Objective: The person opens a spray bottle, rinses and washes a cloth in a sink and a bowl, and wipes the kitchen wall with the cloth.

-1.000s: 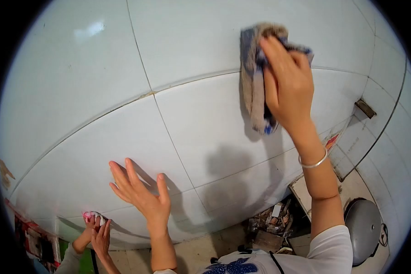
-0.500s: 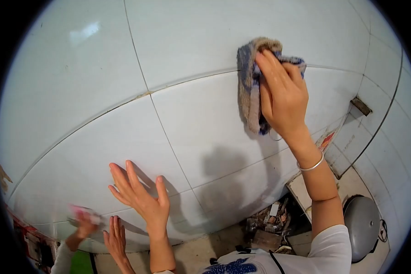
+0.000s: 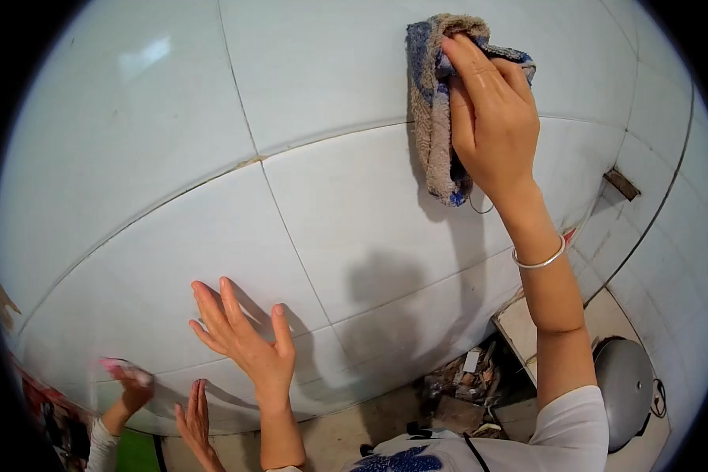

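A folded blue-and-beige towel [image 3: 430, 118] is pressed to the white tiled wall [image 3: 346, 197], high on the right. My right hand [image 3: 499, 118] grips it from behind, fingers bent into the folds; a silver bangle circles that wrist. Lower down and left of centre, my left hand [image 3: 248, 342] lies against the tiles with its fingers spread, holding nothing. Its shadow falls on the wall beside it.
At the lower left, another person's hand [image 3: 136, 385] holds a pink-and-white cloth [image 3: 118, 367] at the wall; that person's other hand [image 3: 195, 425] is near my left forearm. A clutter of debris [image 3: 464, 385] and a grey rounded lid [image 3: 625, 385] lie lower right. A dark block [image 3: 622, 184] juts from the wall.
My right hand has moved up the wall with the towel. My left hand has barely moved. The other person's hand with the pink-and-white cloth has shifted left.
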The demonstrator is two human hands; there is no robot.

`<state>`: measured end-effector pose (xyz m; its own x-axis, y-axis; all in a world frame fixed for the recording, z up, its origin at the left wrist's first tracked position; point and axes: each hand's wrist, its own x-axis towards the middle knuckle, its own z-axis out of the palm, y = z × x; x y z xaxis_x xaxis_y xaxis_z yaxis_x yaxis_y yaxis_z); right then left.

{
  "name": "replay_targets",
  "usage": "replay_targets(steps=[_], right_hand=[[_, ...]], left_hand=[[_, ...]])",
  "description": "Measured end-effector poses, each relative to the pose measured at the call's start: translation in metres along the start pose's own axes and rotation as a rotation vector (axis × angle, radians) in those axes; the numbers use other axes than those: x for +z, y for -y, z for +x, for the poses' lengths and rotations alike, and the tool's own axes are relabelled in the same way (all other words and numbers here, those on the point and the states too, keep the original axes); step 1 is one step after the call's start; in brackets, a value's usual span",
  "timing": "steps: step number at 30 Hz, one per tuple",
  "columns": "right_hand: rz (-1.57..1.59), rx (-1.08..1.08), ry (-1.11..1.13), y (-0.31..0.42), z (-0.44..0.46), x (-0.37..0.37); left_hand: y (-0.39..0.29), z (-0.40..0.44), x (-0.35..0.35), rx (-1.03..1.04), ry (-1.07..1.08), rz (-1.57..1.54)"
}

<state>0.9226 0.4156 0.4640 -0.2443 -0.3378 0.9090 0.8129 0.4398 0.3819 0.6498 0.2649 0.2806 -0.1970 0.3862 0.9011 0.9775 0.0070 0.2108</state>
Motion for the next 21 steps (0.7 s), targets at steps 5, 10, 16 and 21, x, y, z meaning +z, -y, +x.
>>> replay_targets(steps=[5, 10, 16, 21], right_hand=[[0.032, 0.073, 0.085, 0.017, -0.031, -0.014], [-0.009, 0.039, 0.049, 0.005, -0.006, -0.003], [-0.030, 0.098, 0.122, 0.032, -0.033, -0.017], [-0.041, 0.026, 0.016, 0.012, -0.008, -0.001]], left_hand=[[0.002, -0.003, -0.002, -0.007, 0.050, 0.008], [0.001, -0.001, -0.001, 0.015, 0.034, -0.005], [0.002, -0.001, -0.004, 0.004, 0.035, -0.023], [0.003, -0.005, -0.005, 0.006, 0.062, -0.028]])
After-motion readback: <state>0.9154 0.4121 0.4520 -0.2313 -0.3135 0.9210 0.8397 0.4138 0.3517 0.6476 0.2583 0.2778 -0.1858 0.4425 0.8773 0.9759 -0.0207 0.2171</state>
